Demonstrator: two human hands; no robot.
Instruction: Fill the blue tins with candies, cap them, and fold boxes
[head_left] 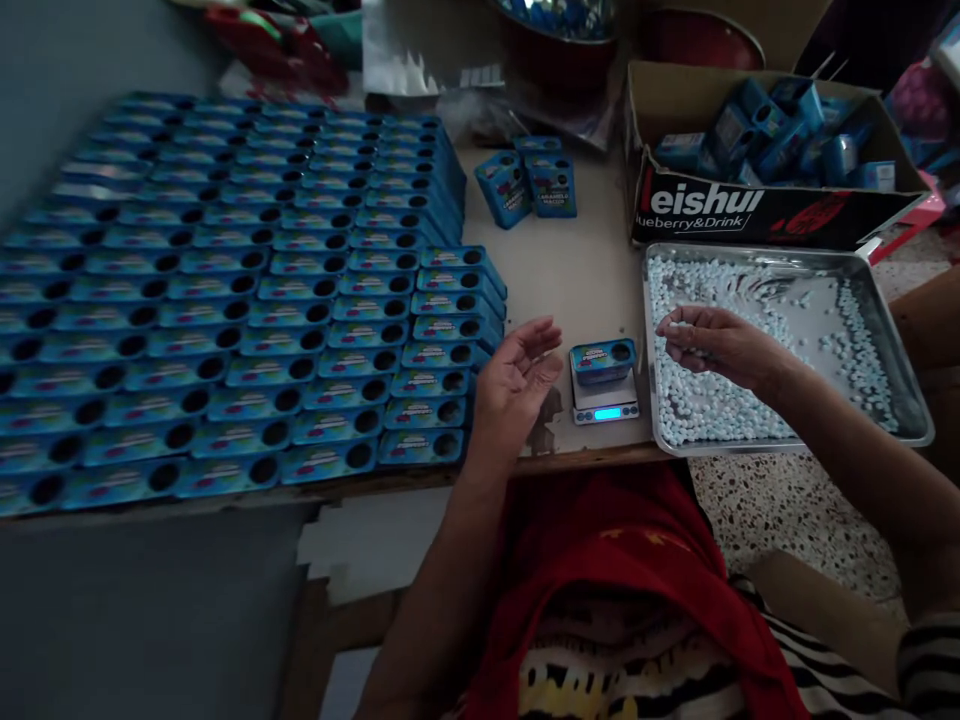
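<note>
A small digital scale (606, 413) with a lit blue display stands at the table's front edge. On its plate rests a blue box (602, 360) with a round dark opening in its top. Just left of the scale, my left hand (525, 370) is held with its fingers apart and nothing in them. My right hand (705, 345) is over the left side of a metal tray (796, 443), fingers bent together around some small pale candies. Many more white and light-blue candies (712, 410) are spread across the tray.
Tight rows of blue boxes (300, 290) fill the table's left side. A few boxes (553, 186) stand apart behind the scale. Behind the tray is a cardboard carton (772, 215) of jumbled blue boxes. A red bowl (555, 45) sits at the back.
</note>
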